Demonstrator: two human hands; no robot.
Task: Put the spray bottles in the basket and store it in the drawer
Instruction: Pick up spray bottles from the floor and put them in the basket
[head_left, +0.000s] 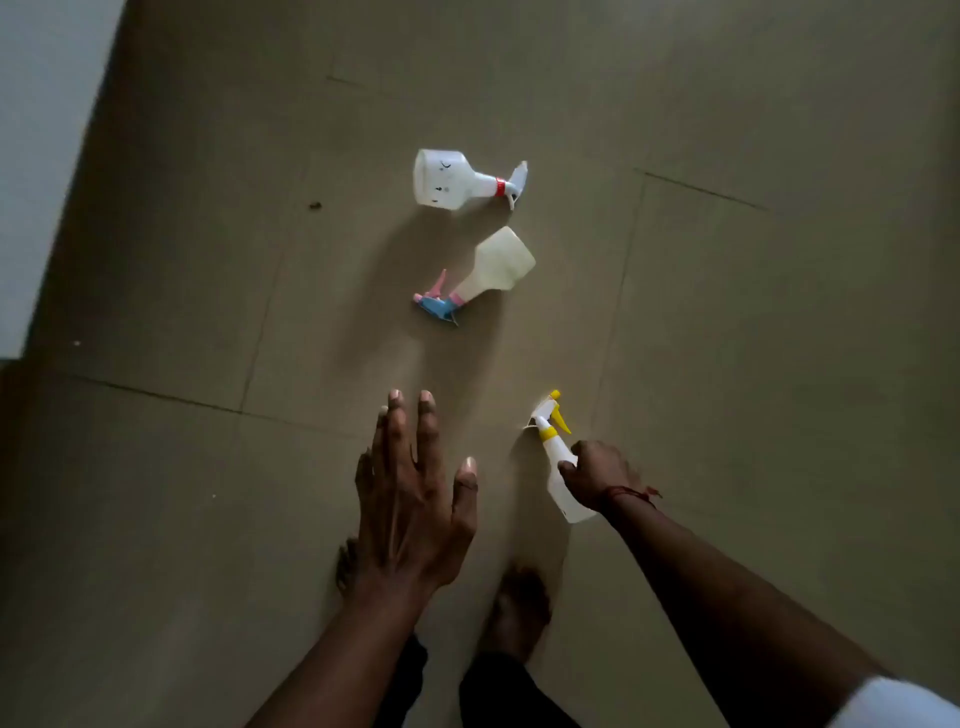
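Three spray bottles are on or just above a tiled floor. A white bottle with a red collar (452, 179) lies on its side farthest from me. Nearer lies a pale yellow bottle with a pink and blue trigger head (493, 267). My right hand (597, 475) is shut on a white bottle with a yellow trigger (553, 447), its nozzle pointing away from me. My left hand (415, 488) is spread flat with fingers apart, holding nothing, below the pale yellow bottle. No basket or drawer is in view.
The beige floor tiles (779, 312) stretch all around. A pale wall (36, 156) runs along the left edge. My bare feet (519, 608) stand under my arms. A small dark speck (315, 206) lies left of the far bottle.
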